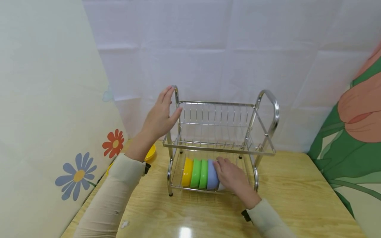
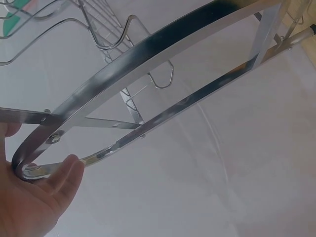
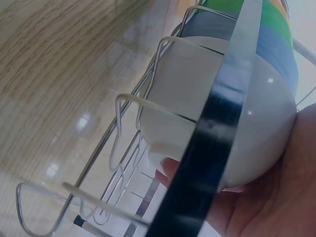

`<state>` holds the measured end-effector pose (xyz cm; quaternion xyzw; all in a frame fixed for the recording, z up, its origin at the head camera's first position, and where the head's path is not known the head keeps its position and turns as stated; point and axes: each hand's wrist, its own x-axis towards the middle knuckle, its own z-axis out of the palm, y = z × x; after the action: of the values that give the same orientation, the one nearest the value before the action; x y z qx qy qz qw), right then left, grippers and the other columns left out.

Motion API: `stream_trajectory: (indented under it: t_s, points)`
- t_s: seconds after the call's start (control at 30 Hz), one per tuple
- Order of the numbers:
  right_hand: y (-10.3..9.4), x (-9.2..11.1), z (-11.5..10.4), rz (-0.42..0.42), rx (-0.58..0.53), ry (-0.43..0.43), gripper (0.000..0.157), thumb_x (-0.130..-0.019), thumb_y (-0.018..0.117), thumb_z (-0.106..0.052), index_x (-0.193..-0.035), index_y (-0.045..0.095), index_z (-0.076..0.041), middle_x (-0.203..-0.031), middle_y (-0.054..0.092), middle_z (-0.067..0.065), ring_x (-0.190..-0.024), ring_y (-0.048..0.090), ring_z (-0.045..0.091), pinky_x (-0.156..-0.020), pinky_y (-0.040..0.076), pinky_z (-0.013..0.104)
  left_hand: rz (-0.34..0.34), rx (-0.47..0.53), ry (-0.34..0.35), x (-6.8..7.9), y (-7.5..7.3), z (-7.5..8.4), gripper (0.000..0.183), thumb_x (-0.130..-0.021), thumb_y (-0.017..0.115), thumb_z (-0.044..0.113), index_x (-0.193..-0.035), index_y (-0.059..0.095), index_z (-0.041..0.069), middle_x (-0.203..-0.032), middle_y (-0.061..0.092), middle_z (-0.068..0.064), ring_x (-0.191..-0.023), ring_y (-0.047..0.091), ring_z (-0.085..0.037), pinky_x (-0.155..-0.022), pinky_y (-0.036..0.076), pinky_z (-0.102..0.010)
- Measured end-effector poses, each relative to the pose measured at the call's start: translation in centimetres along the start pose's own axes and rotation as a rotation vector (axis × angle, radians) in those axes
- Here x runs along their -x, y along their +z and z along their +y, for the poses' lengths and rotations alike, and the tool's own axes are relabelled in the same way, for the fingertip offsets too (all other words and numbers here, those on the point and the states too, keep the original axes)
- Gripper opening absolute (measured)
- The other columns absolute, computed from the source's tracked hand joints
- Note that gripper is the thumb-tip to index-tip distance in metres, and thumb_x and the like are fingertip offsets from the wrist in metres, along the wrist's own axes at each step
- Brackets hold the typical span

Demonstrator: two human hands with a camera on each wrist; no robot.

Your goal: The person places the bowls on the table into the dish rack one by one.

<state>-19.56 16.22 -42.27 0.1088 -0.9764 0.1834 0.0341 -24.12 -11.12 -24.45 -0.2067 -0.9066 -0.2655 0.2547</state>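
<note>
A two-tier metal dish rack (image 1: 217,149) stands on the wooden table. My left hand (image 1: 160,117) rests against the curved top of its left side frame (image 2: 123,59), fingers straight and thumb spread. On the lower tier, my right hand (image 1: 231,172) holds a white bowl (image 3: 187,74), its fingers curled round the rim. The bowl stands on edge at the right end of a row, mostly hidden by the hand in the head view. Left of it stand a blue bowl (image 1: 212,177), two green bowls (image 1: 195,173) and a yellow bowl (image 1: 187,172), all on edge.
Behind my left forearm, a yellow dish (image 1: 151,152) lies on the table (image 1: 291,198), partly hidden. A small white object (image 1: 124,224) lies near the front. The rack's upper tier (image 1: 215,124) overhangs the bowls. A white cloth (image 1: 208,49) hangs behind the rack.
</note>
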Motion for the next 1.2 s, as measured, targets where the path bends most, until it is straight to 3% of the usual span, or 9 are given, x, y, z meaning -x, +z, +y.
stream_trajectory:
  t_s: [0.5, 0.77, 1.0, 1.2]
  points:
    - [0.7, 0.0, -0.1, 0.033, -0.017, 0.005, 0.063, -0.106, 0.023, -0.055, -0.138, 0.055, -0.012, -0.123, 0.065, 0.016, -0.102, 0.066, 0.036, -0.075, 0.056, 0.052, -0.012, -0.096, -0.02, 0.2, 0.2, 0.0, 0.064, -0.106, 0.044, 0.034, -0.16, 0.019, 0.01, -0.166, 0.02, -0.006, -0.121, 0.057, -0.033, -0.079, 0.058, -0.04]
    - [0.4, 0.0, -0.2, 0.023, -0.061, 0.055, 0.075, -0.104, 0.019, -0.062, -0.147, 0.044, -0.006, -0.138, 0.057, 0.022, -0.112, 0.062, 0.044, -0.089, 0.053, 0.059, 0.001, -0.092, -0.017, 0.0, 0.3, 0.1, 0.061, -0.106, 0.046, 0.027, -0.159, 0.021, 0.01, -0.166, 0.02, -0.005, -0.113, 0.06, -0.031, -0.083, 0.058, -0.041]
    - [-0.3, 0.4, -0.3, 0.029, -0.029, 0.053, 0.07, -0.106, 0.025, -0.056, -0.148, 0.043, -0.005, -0.141, 0.054, 0.024, -0.119, 0.059, 0.046, -0.093, 0.052, 0.061, -0.008, -0.095, -0.023, 0.0, 0.4, 0.1, 0.06, -0.106, 0.044, 0.027, -0.159, 0.02, 0.011, -0.166, 0.019, -0.004, -0.103, 0.062, -0.03, -0.076, 0.057, -0.039]
    - [-1.3, 0.9, -0.7, 0.104, 0.011, -0.001, 0.064, -0.106, 0.031, -0.052, -0.146, 0.047, -0.004, -0.143, 0.053, 0.024, -0.123, 0.056, 0.045, -0.095, 0.051, 0.062, -0.005, -0.104, -0.02, 0.0, 0.5, 0.1, 0.06, -0.106, 0.044, 0.027, -0.159, 0.02, 0.01, -0.166, 0.019, -0.005, -0.097, 0.061, -0.029, -0.071, 0.056, -0.036]
